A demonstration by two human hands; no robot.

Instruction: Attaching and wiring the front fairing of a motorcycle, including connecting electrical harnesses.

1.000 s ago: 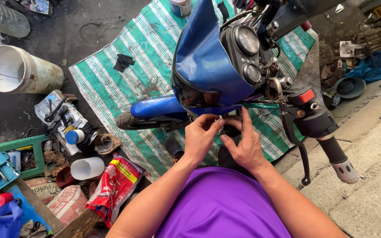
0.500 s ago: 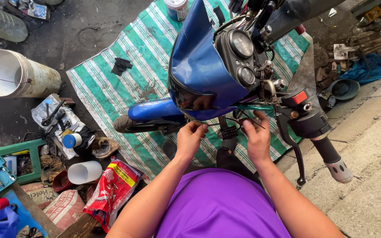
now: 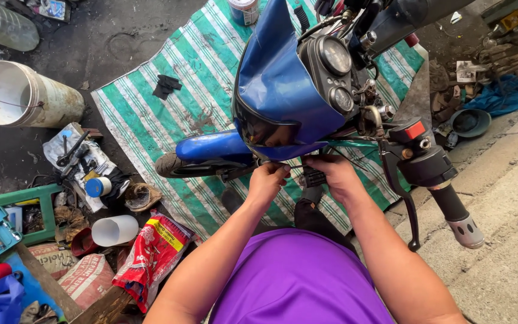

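Observation:
A blue motorcycle stands over a green-and-white striped tarp (image 3: pixel 169 78). Its blue front fairing (image 3: pixel 277 84) and round gauges (image 3: pixel 337 57) are right below me. My left hand (image 3: pixel 268 180) reaches under the lower edge of the fairing, fingers curled on a small part there. Close beside it, my right hand (image 3: pixel 334 174) grips a dark ribbed part (image 3: pixel 314 177) beneath the fairing. What each hand pinches is partly hidden. The blue front mudguard (image 3: pixel 211 147) and tyre (image 3: pixel 166 165) lie just left of my hands. The right handlebar grip (image 3: pixel 460 216) and brake lever (image 3: pixel 406 204) stick out at right.
A white bucket (image 3: pixel 19 96) lies on its side at far left. Tools on a rag (image 3: pixel 76 153), a white cup (image 3: pixel 115 231), a red bag (image 3: pixel 151 252) and green and blue crates (image 3: pixel 7 210) crowd the lower left. A concrete step (image 3: pixel 505 198) runs along the right.
Both hands moved up and closer together under the fairing. The view shifted a little, with the motorcycle front now nearer the centre.

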